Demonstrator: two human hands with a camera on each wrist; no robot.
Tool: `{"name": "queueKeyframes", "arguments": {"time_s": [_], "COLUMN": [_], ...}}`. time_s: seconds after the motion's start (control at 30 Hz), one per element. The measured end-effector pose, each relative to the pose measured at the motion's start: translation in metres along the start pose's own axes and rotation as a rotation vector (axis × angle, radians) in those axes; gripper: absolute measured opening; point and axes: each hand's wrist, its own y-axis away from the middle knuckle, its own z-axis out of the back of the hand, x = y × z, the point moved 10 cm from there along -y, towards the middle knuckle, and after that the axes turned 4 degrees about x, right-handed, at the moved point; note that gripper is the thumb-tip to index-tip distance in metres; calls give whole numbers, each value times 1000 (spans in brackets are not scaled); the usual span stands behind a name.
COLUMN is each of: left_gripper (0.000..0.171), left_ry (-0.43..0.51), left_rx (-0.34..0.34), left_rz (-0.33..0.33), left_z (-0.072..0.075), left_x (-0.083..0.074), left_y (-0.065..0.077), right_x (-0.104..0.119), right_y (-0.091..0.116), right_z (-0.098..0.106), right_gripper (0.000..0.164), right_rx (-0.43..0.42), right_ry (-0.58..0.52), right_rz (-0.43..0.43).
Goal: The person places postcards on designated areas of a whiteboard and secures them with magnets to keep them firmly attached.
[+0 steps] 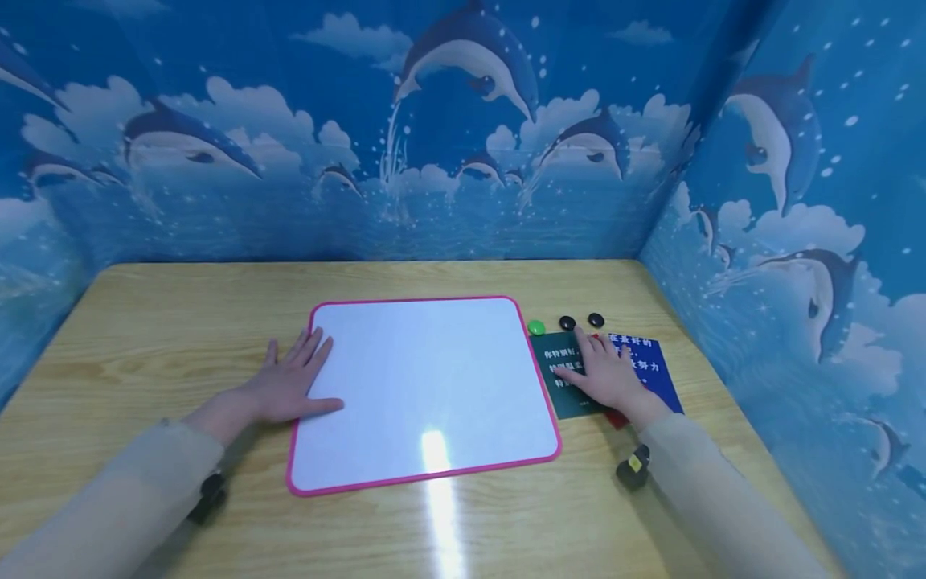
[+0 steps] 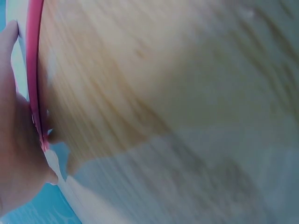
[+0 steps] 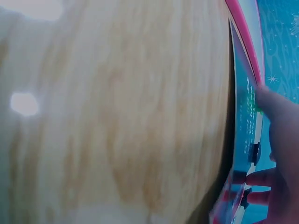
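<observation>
All fingers of the left hand [image 1: 289, 390] lie spread, gripping nothing, across the left edge of the whiteboard [image 1: 427, 378]; the right hand [image 1: 608, 378] rests likewise splayed over the green card [image 1: 581, 404] and blue card [image 1: 664, 379]. The whiteboard, flat between the hands, should prove light, stiff and slick, best taken by its pink rim [image 1: 362, 484]. Beyond lie two black discs [image 1: 567, 323].
</observation>
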Motion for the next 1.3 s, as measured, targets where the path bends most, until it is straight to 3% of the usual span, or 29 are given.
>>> {"name": "queueKeyframes", "arguments": {"time_s": [0.47, 1.03, 1.3], "left_gripper": [109, 109, 108], "left_ry": [4, 32, 42], "left_rx": [3, 13, 8], "left_rz": [5, 10, 8], "left_z": [1, 2, 3], "left_x": [-1, -3, 1], "left_y": [1, 2, 0], "right_x": [2, -14, -18], "right_y": [-7, -20, -20], "right_z": [0, -1, -4], "right_gripper": [84, 93, 91], "right_rx": [-7, 128, 144], "right_ry": [-83, -374, -484], "right_rz": [-42, -373, -405]}}
